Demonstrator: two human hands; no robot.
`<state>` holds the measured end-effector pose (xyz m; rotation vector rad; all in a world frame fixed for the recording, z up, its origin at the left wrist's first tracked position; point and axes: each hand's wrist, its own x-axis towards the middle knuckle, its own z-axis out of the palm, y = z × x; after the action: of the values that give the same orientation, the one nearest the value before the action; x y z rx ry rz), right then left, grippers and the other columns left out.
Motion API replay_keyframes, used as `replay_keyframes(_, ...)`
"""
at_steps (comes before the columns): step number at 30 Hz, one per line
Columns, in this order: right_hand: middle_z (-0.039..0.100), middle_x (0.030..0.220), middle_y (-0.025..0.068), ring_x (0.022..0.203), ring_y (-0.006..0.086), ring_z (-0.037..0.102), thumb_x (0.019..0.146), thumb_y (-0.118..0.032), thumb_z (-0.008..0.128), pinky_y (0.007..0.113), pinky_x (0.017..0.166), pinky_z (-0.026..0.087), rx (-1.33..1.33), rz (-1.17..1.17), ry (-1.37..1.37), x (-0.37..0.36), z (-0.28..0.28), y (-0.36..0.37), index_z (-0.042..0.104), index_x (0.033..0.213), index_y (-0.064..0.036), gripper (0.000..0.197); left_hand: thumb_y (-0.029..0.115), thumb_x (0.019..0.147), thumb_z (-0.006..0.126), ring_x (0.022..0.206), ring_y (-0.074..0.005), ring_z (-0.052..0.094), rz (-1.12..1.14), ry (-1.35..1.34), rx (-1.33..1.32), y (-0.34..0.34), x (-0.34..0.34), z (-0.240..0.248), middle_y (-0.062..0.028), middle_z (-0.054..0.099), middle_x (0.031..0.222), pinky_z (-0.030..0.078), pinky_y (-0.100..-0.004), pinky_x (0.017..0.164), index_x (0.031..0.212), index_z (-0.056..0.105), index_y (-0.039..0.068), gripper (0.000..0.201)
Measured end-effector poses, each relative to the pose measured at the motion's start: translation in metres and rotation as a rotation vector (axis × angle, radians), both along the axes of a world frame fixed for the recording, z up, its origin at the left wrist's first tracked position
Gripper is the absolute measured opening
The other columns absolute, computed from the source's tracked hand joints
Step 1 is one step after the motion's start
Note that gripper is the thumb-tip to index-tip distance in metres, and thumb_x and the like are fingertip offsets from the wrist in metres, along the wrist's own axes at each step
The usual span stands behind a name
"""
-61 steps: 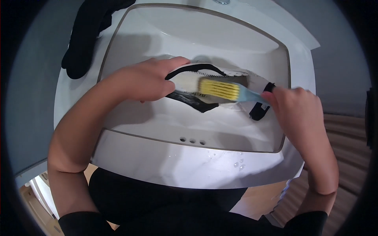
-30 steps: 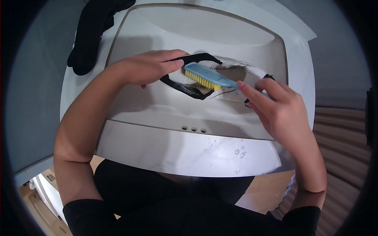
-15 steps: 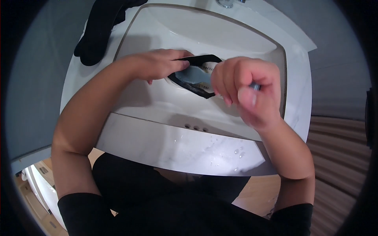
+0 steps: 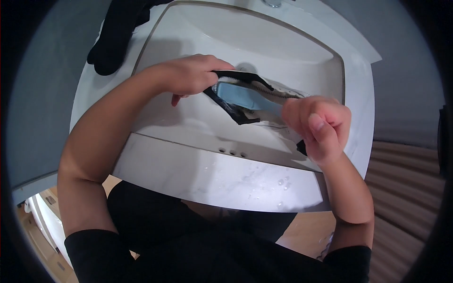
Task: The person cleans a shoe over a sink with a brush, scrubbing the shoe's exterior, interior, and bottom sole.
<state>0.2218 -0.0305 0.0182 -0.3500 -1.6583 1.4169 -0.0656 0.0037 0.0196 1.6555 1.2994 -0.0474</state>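
Observation:
In the basin lies what looks like a shoe, with a black collar spread open and pale, patterned material inside. My left hand grips its left end, with thumb and fingers closed on the black edge. A light blue brush reaches into the opening, bristles turned down and mostly hidden. My right hand is wrapped in a fist round the brush's handle, over the shoe's right part, which it partly hides. A small black piece shows under that fist; I cannot tell what it belongs to.
The white sink has several overflow holes in its near wall. Water drops dot the marbled counter in front. A black sock-like item lies on the counter at far left. A metal tap base stands at the back.
My right hand has drawn the brush to the right and slightly nearer me, uncovering more of the brush and shoe opening. My left hand keeps its hold, nearly in place.

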Motion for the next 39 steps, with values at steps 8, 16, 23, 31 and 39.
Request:
replay_keyframes(8, 0.041, 0.054, 0.0046, 0.049, 0.018, 0.036, 0.094, -0.008, 0.051, 0.035, 0.053, 0.036, 0.078, -0.105, -0.046, 0.038, 0.006, -0.017, 0.035, 0.059, -0.0046, 0.038, 0.016, 0.094, 0.04, 0.057, -0.0255, 0.062, 0.053, 0.088, 0.001, -0.004, 0.014, 0.01, -0.0166, 0.047, 0.137, 0.058, -0.0386, 0.044, 0.15, 0.047, 0.007, 0.057)
replay_keyframes(16, 0.06, 0.068, 0.0114, 0.063, 0.0247, 0.064, 0.093, -0.001, 0.059, 0.041, 0.067, 0.056, 0.378, -0.306, -0.46, 0.065, 0.031, -0.03, 0.057, 0.076, 0.001, 0.018, 0.014, 0.089, 0.043, 0.063, -0.0253, 0.066, 0.05, 0.136, 0.026, -0.005, 0.02, 0.016, -0.0171, 0.063, 0.11, 0.059, -0.0391, 0.05, 0.148, 0.049, 0.011, 0.059)
replay_keyframes(23, 0.068, 0.08, 0.0186, 0.073, 0.037, 0.069, 0.086, -0.002, 0.071, 0.043, 0.068, 0.056, 0.331, -0.457, -1.347, 0.049, 0.05, -0.05, 0.068, 0.111, -0.0025, 0.024, 0.016, 0.086, 0.06, 0.117, -0.0335, 0.06, -0.052, 0.187, 0.285, -0.006, 0.014, -0.011, -0.0209, 0.063, 0.128, 0.043, -0.042, 0.107, 0.149, 0.051, 0.014, 0.063)
replay_keyframes(31, 0.068, 0.072, 0.0178, 0.067, 0.0384, 0.069, 0.095, -0.026, 0.065, 0.048, 0.061, 0.056, 0.467, -0.441, -1.6, -0.008, 0.025, -0.015, 0.064, 0.092, -0.0051, 0.021, 0.008, 0.082, 0.055, 0.128, -0.0293, 0.053, -0.057, -0.09, 0.351, -0.002, 0.01, -0.031, -0.0178, 0.051, 0.145, 0.042, -0.0374, 0.108, 0.155, 0.039, 0.009, 0.075)
replay_keyframes(39, 0.07, 0.079, 0.0207, 0.077, 0.0405, 0.07, 0.095, -0.023, 0.065, 0.051, 0.072, 0.056, 0.316, -0.364, -1.643, 0.021, 0.049, -0.002, 0.072, 0.089, -0.0056, 0.02, 0.01, 0.09, 0.047, 0.136, -0.0321, 0.049, -0.109, -0.101, 0.319, -0.004, 0.0, -0.041, -0.0215, 0.049, 0.149, 0.038, -0.0388, 0.113, 0.153, 0.037, 0.005, 0.064)
